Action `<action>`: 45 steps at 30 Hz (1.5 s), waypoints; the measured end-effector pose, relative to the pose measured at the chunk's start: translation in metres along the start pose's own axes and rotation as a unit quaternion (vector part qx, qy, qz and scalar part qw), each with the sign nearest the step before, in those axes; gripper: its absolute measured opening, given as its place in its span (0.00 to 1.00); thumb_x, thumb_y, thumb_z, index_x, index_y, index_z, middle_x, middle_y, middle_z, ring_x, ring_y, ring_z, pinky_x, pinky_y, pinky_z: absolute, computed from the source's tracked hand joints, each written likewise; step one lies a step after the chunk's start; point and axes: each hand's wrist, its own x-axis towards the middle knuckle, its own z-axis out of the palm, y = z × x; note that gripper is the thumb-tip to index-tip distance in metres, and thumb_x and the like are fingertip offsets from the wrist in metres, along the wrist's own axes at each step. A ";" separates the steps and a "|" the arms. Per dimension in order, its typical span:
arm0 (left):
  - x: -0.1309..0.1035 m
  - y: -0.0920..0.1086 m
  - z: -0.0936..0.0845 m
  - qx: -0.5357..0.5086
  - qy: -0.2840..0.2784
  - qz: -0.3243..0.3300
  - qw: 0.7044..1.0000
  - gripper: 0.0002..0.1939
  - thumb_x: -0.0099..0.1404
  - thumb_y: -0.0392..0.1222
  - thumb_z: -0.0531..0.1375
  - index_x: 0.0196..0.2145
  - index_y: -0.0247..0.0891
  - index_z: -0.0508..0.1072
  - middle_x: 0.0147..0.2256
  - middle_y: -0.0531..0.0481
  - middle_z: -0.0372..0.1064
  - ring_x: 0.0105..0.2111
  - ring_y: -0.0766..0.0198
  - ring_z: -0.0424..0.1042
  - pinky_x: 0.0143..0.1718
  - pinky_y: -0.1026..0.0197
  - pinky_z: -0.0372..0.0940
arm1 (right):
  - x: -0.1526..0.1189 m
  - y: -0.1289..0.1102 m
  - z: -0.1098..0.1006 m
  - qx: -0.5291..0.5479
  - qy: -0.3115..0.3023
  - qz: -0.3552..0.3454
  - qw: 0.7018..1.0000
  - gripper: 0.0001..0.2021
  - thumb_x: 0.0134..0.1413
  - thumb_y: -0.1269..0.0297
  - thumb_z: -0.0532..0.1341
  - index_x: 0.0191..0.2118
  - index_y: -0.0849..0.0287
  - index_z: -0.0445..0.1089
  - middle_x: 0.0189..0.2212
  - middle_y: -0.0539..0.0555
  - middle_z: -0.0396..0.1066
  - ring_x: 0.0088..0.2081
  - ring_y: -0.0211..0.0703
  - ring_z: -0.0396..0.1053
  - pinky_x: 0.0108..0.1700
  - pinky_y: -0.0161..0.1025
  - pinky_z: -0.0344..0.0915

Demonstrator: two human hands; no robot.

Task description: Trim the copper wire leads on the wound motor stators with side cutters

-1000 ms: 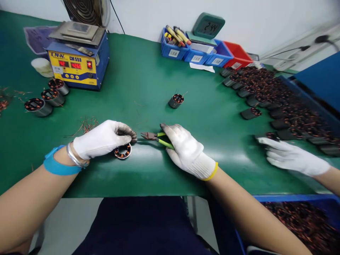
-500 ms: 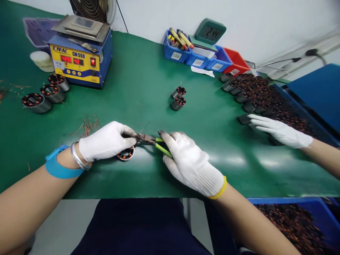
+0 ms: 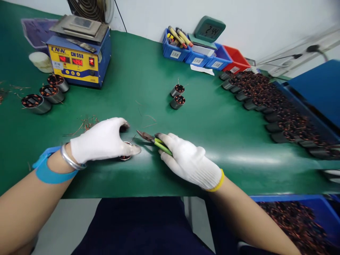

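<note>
My left hand (image 3: pixel 102 140), in a white glove, is spread over a small round wire-wound part (image 3: pixel 125 157) on the green table. Its thumb and fingers are apart, and the thumb covers part of the ring. Closed around the green handles of the cutting pliers (image 3: pixel 162 146) is my right hand (image 3: pixel 187 159), also gloved. The pliers' jaws point left, just beyond my left thumb, and look closed. A thin wire stands near the part. Loose copper wire bits (image 3: pixel 89 123) lie behind my left hand.
Two wound cores (image 3: pixel 177 102) stand mid-table, several more at the left before a yellow-blue CM558 unit (image 3: pixel 74 67). Many cores (image 3: pixel 276 106) crowd the right side. Blue bins (image 3: pixel 175 53) and a clock (image 3: pixel 209 29) are at the back. A blue crate (image 3: pixel 294 216) sits lower right.
My left hand has opened and come away from the plier tips. Fresh wire pieces lie behind the pliers. Another person's gloved hand at the right has withdrawn toward the edge.
</note>
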 end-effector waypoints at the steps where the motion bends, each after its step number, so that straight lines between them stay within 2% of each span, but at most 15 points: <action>1: -0.002 0.001 -0.001 0.042 0.004 -0.011 0.999 0.30 0.46 0.64 0.64 0.41 0.40 0.77 0.32 0.47 0.76 0.28 0.55 0.72 0.25 0.59 0.62 | 0.002 0.003 -0.001 0.044 0.010 0.006 0.999 0.22 0.62 0.58 0.51 0.60 0.55 0.61 0.48 0.58 0.69 0.44 0.52 0.69 0.32 0.39 0.58; 4: -0.009 0.007 0.000 0.116 -0.035 0.005 0.993 0.20 0.50 0.61 0.62 0.31 0.42 0.75 0.26 0.50 0.72 0.25 0.57 0.70 0.23 0.59 0.57 | 0.019 0.008 -0.002 0.264 -0.018 0.009 0.964 0.16 0.60 0.56 0.54 0.49 0.57 0.66 0.37 0.54 0.71 0.36 0.45 0.69 0.33 0.38 0.59; 8: -0.014 0.015 0.008 0.130 -0.041 0.120 0.983 0.09 0.55 0.50 0.60 0.30 0.42 0.72 0.28 0.52 0.71 0.27 0.59 0.71 0.26 0.60 0.59 | 0.052 0.003 -0.002 0.498 -0.106 -0.026 0.860 0.14 0.51 0.52 0.61 0.36 0.57 0.64 0.23 0.47 0.64 0.24 0.36 0.62 0.27 0.35 0.58; 11: -0.012 0.017 0.017 0.164 0.001 0.220 0.962 0.07 0.55 0.41 0.58 0.32 0.40 0.73 0.33 0.48 0.73 0.32 0.56 0.72 0.32 0.57 0.63 | 0.064 -0.005 -0.004 0.450 -0.137 -0.035 0.882 0.18 0.39 0.54 0.70 0.34 0.56 0.66 0.25 0.47 0.68 0.25 0.37 0.64 0.27 0.34 0.59; 14: -0.010 0.015 0.027 0.161 0.060 0.285 0.943 0.14 0.56 0.38 0.58 0.42 0.37 0.74 0.40 0.43 0.74 0.39 0.51 0.72 0.39 0.53 0.65 | 0.060 -0.009 -0.004 0.375 -0.096 -0.042 0.921 0.17 0.35 0.57 0.71 0.33 0.55 0.67 0.26 0.46 0.70 0.27 0.38 0.66 0.26 0.34 0.58; 17: -0.009 0.012 0.030 0.089 0.122 0.261 0.953 0.15 0.61 0.43 0.60 0.46 0.38 0.74 0.43 0.43 0.75 0.41 0.54 0.73 0.42 0.55 0.66 | 0.055 -0.004 0.004 0.424 -0.009 -0.026 0.905 0.16 0.40 0.58 0.68 0.35 0.56 0.66 0.27 0.46 0.69 0.28 0.38 0.66 0.28 0.35 0.60; 20: -0.008 0.010 0.023 0.001 0.169 0.177 0.970 0.09 0.63 0.44 0.59 0.38 0.40 0.75 0.38 0.48 0.75 0.36 0.60 0.73 0.39 0.61 0.66 | 0.056 0.002 0.012 0.508 0.050 -0.010 0.860 0.18 0.39 0.59 0.69 0.36 0.57 0.64 0.29 0.46 0.68 0.28 0.37 0.65 0.30 0.37 0.63; 25: -0.001 0.001 0.004 -0.101 -0.029 0.104 0.989 0.06 0.55 0.41 0.59 0.23 0.39 0.68 0.23 0.54 0.68 0.24 0.65 0.66 0.26 0.63 0.62 | 0.055 -0.002 0.011 0.540 0.054 0.001 0.840 0.21 0.37 0.59 0.71 0.38 0.57 0.62 0.30 0.47 0.67 0.28 0.37 0.66 0.30 0.38 0.65; 29: 0.000 0.003 0.007 -0.158 0.095 0.073 0.980 0.11 0.51 0.45 0.62 0.32 0.38 0.68 0.26 0.53 0.68 0.26 0.64 0.65 0.26 0.62 0.61 | 0.049 -0.009 0.009 0.534 0.053 -0.001 0.844 0.22 0.38 0.58 0.70 0.38 0.56 0.62 0.29 0.46 0.67 0.28 0.38 0.66 0.31 0.39 0.67; 33: -0.005 0.012 0.019 -0.178 0.070 0.087 0.978 0.10 0.58 0.45 0.62 0.25 0.38 0.67 0.23 0.55 0.64 0.23 0.67 0.62 0.25 0.63 0.59 | 0.049 -0.009 0.012 0.523 0.082 -0.017 0.848 0.19 0.38 0.61 0.70 0.37 0.57 0.63 0.29 0.47 0.67 0.30 0.38 0.66 0.32 0.39 0.66; 35: -0.006 0.010 0.020 -0.303 0.165 0.085 0.935 0.11 0.62 0.43 0.59 0.25 0.39 0.66 0.22 0.56 0.63 0.22 0.69 0.62 0.24 0.63 0.59 | 0.051 -0.007 0.012 0.537 0.085 -0.004 0.839 0.20 0.38 0.60 0.70 0.37 0.57 0.63 0.28 0.46 0.66 0.28 0.38 0.66 0.30 0.39 0.67; 37: -0.003 0.005 0.018 -0.422 0.305 0.092 0.849 0.08 0.66 0.43 0.57 0.29 0.40 0.66 0.25 0.57 0.65 0.24 0.69 0.65 0.26 0.62 0.62 | 0.052 -0.006 0.010 0.556 0.086 0.009 0.827 0.21 0.38 0.59 0.70 0.38 0.56 0.62 0.28 0.45 0.66 0.26 0.37 0.65 0.28 0.39 0.67; 39: 0.000 -0.001 0.016 -0.423 0.370 0.140 0.815 0.04 0.68 0.44 0.55 0.37 0.43 0.67 0.37 0.55 0.70 0.31 0.67 0.70 0.32 0.60 0.66 | 0.051 -0.008 0.008 0.551 0.086 0.007 0.830 0.21 0.38 0.59 0.69 0.39 0.56 0.63 0.28 0.46 0.67 0.25 0.37 0.66 0.27 0.39 0.67; 42: 0.002 -0.004 0.021 -0.290 0.267 0.220 0.892 0.18 0.61 0.46 0.62 0.49 0.45 0.69 0.55 0.48 0.66 0.45 0.58 0.72 0.47 0.53 0.68 | 0.047 -0.011 0.007 0.509 0.106 -0.005 0.854 0.21 0.37 0.60 0.69 0.39 0.56 0.64 0.30 0.48 0.69 0.28 0.40 0.68 0.30 0.40 0.69; 45: -0.001 0.003 0.029 -0.146 0.172 0.229 0.947 0.18 0.60 0.45 0.62 0.48 0.39 0.73 0.53 0.43 0.70 0.50 0.53 0.71 0.54 0.52 0.65 | 0.045 -0.011 0.012 0.456 0.151 -0.026 0.877 0.22 0.39 0.60 0.68 0.42 0.56 0.65 0.34 0.50 0.71 0.33 0.42 0.71 0.36 0.43 0.70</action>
